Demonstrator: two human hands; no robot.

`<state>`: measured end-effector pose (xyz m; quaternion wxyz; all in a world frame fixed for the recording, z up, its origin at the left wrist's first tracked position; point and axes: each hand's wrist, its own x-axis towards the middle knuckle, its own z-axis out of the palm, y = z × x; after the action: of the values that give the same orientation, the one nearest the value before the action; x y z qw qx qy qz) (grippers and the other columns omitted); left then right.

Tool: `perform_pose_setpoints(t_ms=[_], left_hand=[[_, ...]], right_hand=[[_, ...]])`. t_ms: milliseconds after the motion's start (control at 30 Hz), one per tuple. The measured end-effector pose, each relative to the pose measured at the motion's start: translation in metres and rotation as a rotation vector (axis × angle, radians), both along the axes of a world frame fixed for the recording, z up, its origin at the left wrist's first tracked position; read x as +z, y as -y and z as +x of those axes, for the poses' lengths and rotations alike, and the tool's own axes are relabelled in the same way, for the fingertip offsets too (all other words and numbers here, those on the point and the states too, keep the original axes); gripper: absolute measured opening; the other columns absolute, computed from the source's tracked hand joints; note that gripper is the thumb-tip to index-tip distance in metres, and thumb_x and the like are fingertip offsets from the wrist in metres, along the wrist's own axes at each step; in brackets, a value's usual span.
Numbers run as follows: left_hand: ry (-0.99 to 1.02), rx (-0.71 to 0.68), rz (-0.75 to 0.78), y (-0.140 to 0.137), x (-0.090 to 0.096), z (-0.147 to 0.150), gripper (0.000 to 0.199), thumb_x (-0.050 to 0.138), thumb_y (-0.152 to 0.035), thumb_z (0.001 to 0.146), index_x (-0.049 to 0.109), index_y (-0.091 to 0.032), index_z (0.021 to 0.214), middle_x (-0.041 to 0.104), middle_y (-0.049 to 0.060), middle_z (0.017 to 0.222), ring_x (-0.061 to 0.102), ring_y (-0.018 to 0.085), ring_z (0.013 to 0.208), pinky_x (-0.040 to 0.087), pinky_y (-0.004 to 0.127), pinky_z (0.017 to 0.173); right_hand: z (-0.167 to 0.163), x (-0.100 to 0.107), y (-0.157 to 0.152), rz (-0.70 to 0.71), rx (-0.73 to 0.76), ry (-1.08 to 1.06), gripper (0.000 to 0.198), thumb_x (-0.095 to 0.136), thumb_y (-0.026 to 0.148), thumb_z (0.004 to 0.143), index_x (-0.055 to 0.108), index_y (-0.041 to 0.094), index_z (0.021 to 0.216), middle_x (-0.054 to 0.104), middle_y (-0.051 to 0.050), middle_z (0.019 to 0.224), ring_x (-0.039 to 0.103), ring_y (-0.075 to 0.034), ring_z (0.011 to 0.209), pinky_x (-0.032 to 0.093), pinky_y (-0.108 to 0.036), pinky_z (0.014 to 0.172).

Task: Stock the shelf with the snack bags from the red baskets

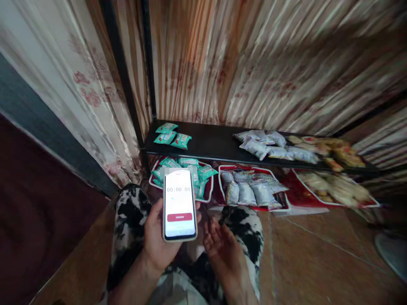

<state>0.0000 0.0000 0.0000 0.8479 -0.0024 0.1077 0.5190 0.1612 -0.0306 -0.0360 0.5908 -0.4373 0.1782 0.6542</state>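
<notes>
Your left hand holds the phone, at seven o'clock from the middle of your view — the thumb lies along one edge, and the fingertips are closed on the other. Your right hand, at four o'clock from the phone, has the palm turned up, with its fingers half curled and loosely apart. At twelve o'clock from the phone, green packets lie in a tray.

Three baskets holding packets sit in a row before the shelf, the phone before the leftmost.
</notes>
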Motion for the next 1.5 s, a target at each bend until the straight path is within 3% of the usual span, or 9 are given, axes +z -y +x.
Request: perform_pose_setpoints(t_ms=[1500], left_hand=[[0.015, -0.003, 0.043, -0.0014, -0.0012, -0.0045, 0.049, 0.034, -0.041, 0.091, 0.047, -0.019, 0.132, 0.061, 0.011, 0.123, 0.055, 0.028, 0.114, 0.028, 0.049, 0.107]], right_hand=[[-0.0019, -0.0097, 0.0000, -0.011, 0.016, -0.016, 0.021, 0.044, 0.019, 0.087, 0.065, 0.015, 0.090, 0.070, -0.003, 0.071, 0.068, -0.014, 0.074, 0.053, -0.022, 0.058]])
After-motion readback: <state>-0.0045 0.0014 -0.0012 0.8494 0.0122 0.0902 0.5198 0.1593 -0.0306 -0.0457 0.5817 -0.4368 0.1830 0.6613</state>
